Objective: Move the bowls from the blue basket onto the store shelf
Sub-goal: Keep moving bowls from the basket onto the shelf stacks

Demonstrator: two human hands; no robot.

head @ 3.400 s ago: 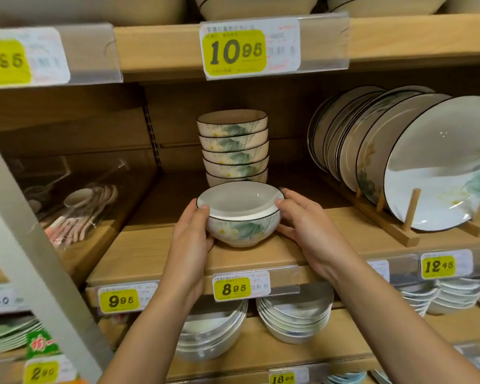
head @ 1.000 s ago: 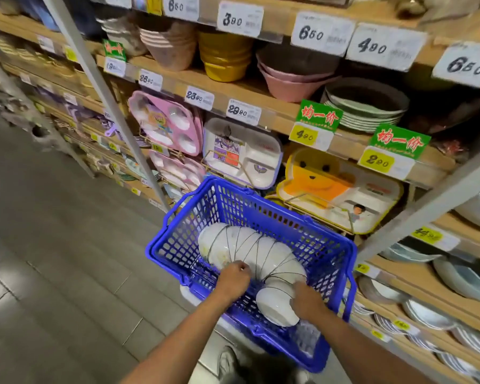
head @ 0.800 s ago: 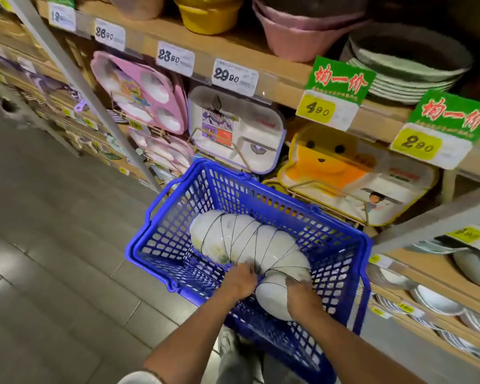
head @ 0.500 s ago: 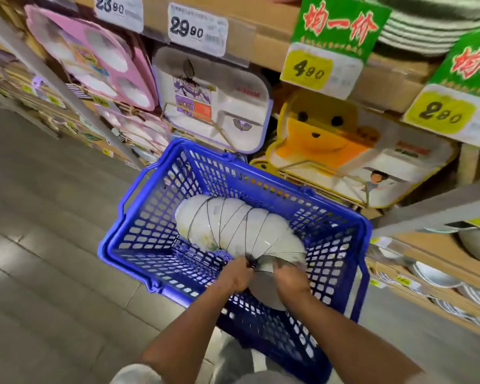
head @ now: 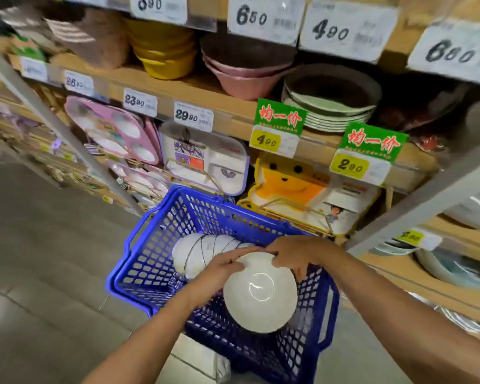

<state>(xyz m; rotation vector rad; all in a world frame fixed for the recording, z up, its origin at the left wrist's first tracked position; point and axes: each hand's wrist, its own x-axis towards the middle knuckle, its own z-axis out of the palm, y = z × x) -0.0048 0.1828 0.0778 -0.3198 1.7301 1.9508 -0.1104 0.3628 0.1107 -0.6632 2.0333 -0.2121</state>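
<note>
While you hold the bowl: this is the pick-up step. One bowl point(head: 261, 295) is in your hands over the near end of the blue basket point(head: 150, 259), not yet carried to the shelf.
Left hand point(head: 219, 268): your grip is curled onto the bowl's far rim from the left side.
Right hand point(head: 297, 254): your grip is curled over the same rim from the right, fingers hooked down over the edge.
Bowl: tilted, with its round white face and centre ring turned toward you. It sits just beside the near end of the stack. I cannot tell whether it is fully clear of it.
Stack of bowls point(head: 203, 253): the rest lie nested on their side in the basket, so by my reckoning most of the task is left.
Store shelf point(head: 205, 90): the wooden boards rise just behind the basket, crowded with other crockery. This view does not show which board takes these bowls.
Next move: I judge you should lift the bowl straight out past the basket wall. Turn it level, keep both hands on the rim, and look up for its place before setting it down.
</note>
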